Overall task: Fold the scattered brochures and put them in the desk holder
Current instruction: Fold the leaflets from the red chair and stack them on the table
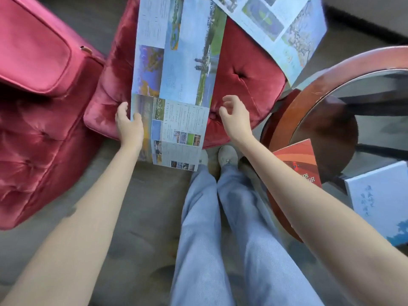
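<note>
I judge the task barely begun: the long brochure lies fully unfolded along the red ottoman, its near end hanging over the edge, and a second brochure lies open across the far right corner, partly off it. My left hand pinches the long brochure's near left edge, thumb on top; my right hand hovers just beside its right edge, fingers loosely curled, holding nothing. No fold is made, and I see no desk holder. The ottoman is tufted velvet, soft under paper, so creases may come poorly. A red sofa stands left, a round glass table right, with a red booklet and a white booklet on it, over grey floor.
</note>
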Demonstrator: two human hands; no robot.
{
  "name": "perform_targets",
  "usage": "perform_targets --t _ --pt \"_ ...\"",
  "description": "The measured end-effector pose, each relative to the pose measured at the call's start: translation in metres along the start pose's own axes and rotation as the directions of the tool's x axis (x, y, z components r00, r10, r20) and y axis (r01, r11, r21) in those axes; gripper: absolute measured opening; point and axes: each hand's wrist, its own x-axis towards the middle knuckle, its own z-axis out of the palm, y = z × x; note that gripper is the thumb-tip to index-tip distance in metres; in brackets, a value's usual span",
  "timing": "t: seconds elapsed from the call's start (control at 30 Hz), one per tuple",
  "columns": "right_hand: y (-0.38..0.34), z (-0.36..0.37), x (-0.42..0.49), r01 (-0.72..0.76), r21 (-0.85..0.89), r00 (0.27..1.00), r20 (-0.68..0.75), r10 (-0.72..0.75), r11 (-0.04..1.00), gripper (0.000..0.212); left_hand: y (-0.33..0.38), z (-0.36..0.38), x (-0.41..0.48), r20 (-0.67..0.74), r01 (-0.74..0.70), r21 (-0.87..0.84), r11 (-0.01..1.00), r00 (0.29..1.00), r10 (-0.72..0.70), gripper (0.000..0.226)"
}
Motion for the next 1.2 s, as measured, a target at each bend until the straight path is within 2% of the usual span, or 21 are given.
perform_targets --t 0.07,0.27,0.37,0.43,0.5,0.57,0.63,0.67,0.73,0.83,0.9,0.97,1.1,1.2 --pt "0.001 0.013 0.006 -0.075 0.010 0.995 0.070 0.074 0.997 0.034 -0.008 0.003 0.009 0.016 0.029 -0.037 0.999 0.999 -0.028 0.047" --pt "0.002 0.041 0.038 -0.209 0.056 0.975 0.094 0.203 0.976 0.040 -0.016 0.022 0.045 0.011 0.047 -0.005 0.999 0.999 -0.046 0.051" --pt "-0.003 0.049 0.052 -0.322 0.172 0.943 0.140 0.301 0.931 0.022 -0.016 0.030 0.053 -0.023 0.050 0.031 0.998 0.998 -0.050 0.047" --pt "-0.007 0.050 0.052 -0.358 0.181 0.928 0.183 0.326 0.916 0.011 -0.015 0.028 0.055 -0.070 0.056 0.028 0.998 0.996 -0.054 0.041" --pt "-0.009 0.050 0.047 -0.342 0.155 0.929 0.203 0.309 0.927 0.024 -0.018 0.019 0.057 -0.051 0.055 -0.004 0.998 0.997 -0.055 0.037" --pt "-0.009 0.049 0.038 -0.316 0.177 0.938 0.202 0.280 0.932 0.013 -0.022 0.005 0.054 -0.006 0.040 -0.065 0.997 0.999 -0.040 0.030" --pt "-0.009 0.046 0.023 -0.290 0.169 0.943 0.216 0.252 0.942 0.016 -0.028 -0.011 0.045 0.050 0.015 -0.108 0.994 0.999 -0.010 0.010" --pt "-0.009 0.045 0.014 -0.284 0.159 0.943 0.225 0.246 0.945 0.021 -0.030 -0.020 0.039 0.070 0.014 -0.108 0.994 0.998 -0.006 0.010" --pt "-0.008 0.043 -0.006 -0.298 0.160 0.933 0.259 0.251 0.941 0.027 -0.035 -0.038 0.027 0.101 0.046 -0.123 0.991 0.994 -0.034 0.026" --pt "-0.004 0.041 -0.036 -0.366 0.138 0.885 0.357 0.299 0.920 0.032 -0.039 -0.063 0.006 0.142 0.041 -0.065 0.997 0.989 -0.031 0.028" --pt "-0.001 0.039 -0.053 -0.397 0.113 0.853 0.411 0.321 0.911 0.031 -0.039 -0.077 -0.007 0.156 0.027 -0.020 0.999 0.987 -0.023 0.025" --pt "-0.001 0.037 -0.066 -0.402 0.107 0.840 0.438 0.320 0.909 0.022 -0.038 -0.087 -0.019 0.180 0.029 -0.050 0.998 0.983 -0.020 0.022" --pt "-0.012 0.031 -0.081 -0.362 0.160 0.861 0.436 0.263 0.918 0.022 -0.027 -0.104 -0.033 0.194 0.025 -0.146 0.989 0.981 0.004 0.019" --pt "-0.032 0.018 -0.083 -0.328 0.290 0.896 0.396 0.198 0.899 0.023 -0.013 -0.119 -0.036 0.225 0.020 -0.282 0.959 0.973 0.047 0.011"
